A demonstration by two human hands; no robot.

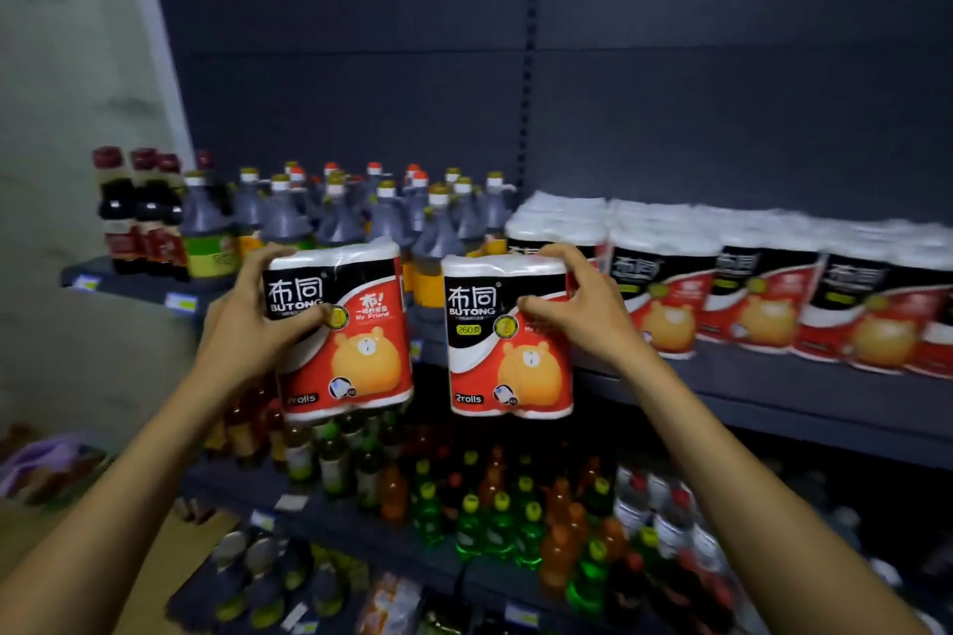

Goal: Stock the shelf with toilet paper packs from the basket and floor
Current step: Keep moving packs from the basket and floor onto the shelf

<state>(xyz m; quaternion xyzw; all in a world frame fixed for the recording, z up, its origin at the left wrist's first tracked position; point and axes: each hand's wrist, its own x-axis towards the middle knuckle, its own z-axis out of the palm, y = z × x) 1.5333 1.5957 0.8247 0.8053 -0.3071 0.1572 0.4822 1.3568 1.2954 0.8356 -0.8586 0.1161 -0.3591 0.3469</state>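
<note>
1. Two packs are held upright in front of the shelf point(773, 397): the left pack point(343, 330) is clamped in the left hand point(252, 320), the right pack point(508, 335) in the right hand point(582, 309).
2. Best placed labels forward, beside the stocked row point(748, 284) and clear of the bottles point(361, 217).
3. At least four stocked packs are counted along the row's front.

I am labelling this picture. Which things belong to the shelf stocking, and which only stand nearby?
Job: left hand holding left pack; right hand holding right pack; stocked packs; shelf.
Nearby: dark sauce bottles; drink bottles.
</note>
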